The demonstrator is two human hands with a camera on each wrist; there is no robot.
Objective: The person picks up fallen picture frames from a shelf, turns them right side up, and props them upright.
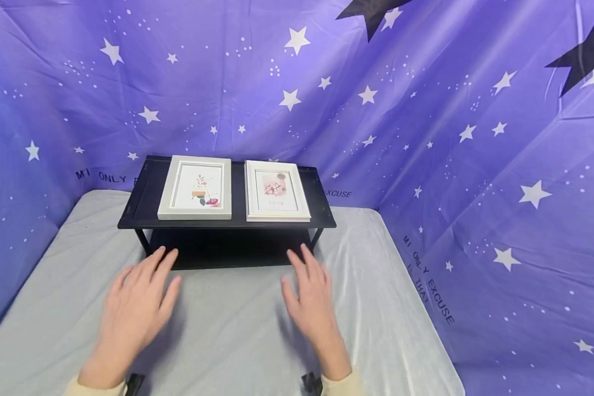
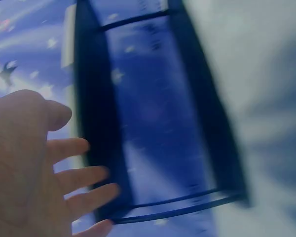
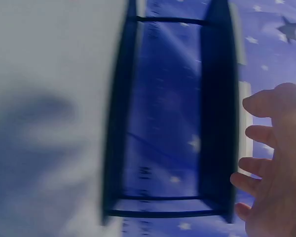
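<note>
Black shelf [image 2: 99,108] blurred in left wrist view; lettering [image 1: 276,203] in right-hand frame [image 1: 278,190] unreadable.

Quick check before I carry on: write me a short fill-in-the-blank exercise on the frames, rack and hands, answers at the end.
1. The number of picture frames lying on top of the rack is ____.
2. The colour of the rack in the head view is ____.
3. The left hand and the right hand each hold ____.
4. The purple backdrop is printed with lettering, dots and ____.

Missing words: two; black; nothing; stars.
</note>
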